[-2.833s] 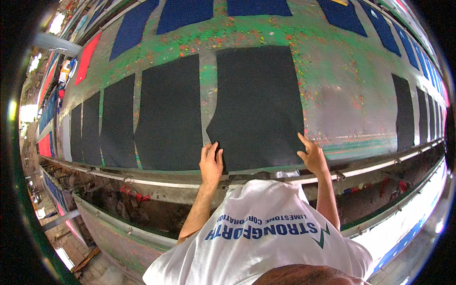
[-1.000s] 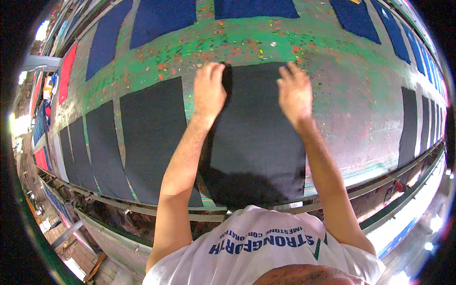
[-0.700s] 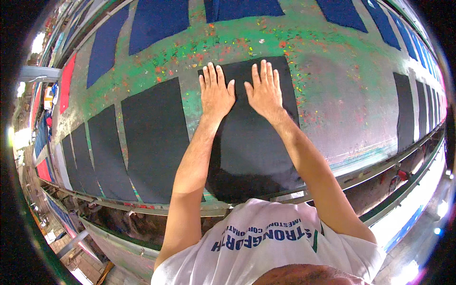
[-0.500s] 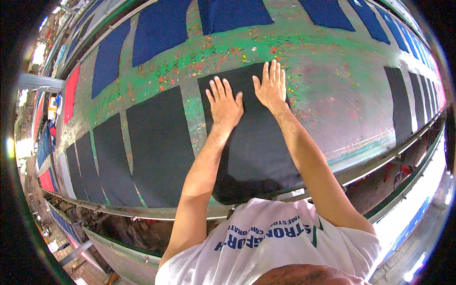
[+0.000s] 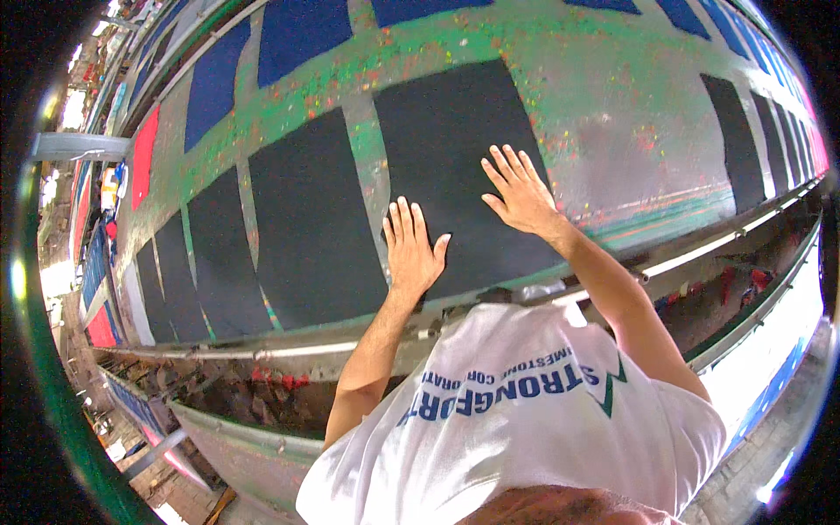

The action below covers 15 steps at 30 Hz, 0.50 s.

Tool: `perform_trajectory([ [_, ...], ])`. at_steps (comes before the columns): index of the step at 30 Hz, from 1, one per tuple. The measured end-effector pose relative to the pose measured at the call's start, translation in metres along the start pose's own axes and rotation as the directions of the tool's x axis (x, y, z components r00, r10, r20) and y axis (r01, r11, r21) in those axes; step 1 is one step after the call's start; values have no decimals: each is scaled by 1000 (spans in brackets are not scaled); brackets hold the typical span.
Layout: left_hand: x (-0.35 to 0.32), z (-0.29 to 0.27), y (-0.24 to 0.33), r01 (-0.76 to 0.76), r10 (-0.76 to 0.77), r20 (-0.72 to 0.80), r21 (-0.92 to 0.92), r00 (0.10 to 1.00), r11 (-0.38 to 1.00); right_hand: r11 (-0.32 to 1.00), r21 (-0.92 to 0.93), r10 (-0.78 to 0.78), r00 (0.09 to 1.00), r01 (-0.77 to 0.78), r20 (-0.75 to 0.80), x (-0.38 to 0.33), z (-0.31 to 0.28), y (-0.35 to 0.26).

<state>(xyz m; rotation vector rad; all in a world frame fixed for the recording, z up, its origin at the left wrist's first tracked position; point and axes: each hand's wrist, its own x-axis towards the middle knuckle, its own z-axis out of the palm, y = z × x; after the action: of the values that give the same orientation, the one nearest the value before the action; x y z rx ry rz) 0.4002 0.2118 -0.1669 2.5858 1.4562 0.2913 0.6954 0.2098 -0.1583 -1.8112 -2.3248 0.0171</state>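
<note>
Both our hands have slid down toward the near edge of the black fabric panel (image 5: 455, 166). Our left hand (image 5: 411, 249) and right hand (image 5: 521, 188) lie flat on it, fingers spread, holding nothing. We judge we are smoothing it onto the paint-spattered green surface (image 5: 612, 96); next, even pressure outward. Blue panels (image 5: 297, 35) lie beyond, a red one (image 5: 144, 157) far left.
</note>
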Motion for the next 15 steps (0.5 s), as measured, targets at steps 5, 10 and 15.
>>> perform_trajectory([
  [5, -40, -8, 0, -19, 14, 127, 44, 992, 999, 996, 24, -92, 982, 89, 166, -71, -20, -36],
  [10, -52, -23, 2, -133, 126, 225, 16, 966, 991, 969, 191, -196, 956, 156, 216, -118, -28, -41],
  [15, -12, -20, 33, -276, 279, 139, -38, 950, 960, 883, 460, -273, 899, 93, 342, -158, -40, -36],
])
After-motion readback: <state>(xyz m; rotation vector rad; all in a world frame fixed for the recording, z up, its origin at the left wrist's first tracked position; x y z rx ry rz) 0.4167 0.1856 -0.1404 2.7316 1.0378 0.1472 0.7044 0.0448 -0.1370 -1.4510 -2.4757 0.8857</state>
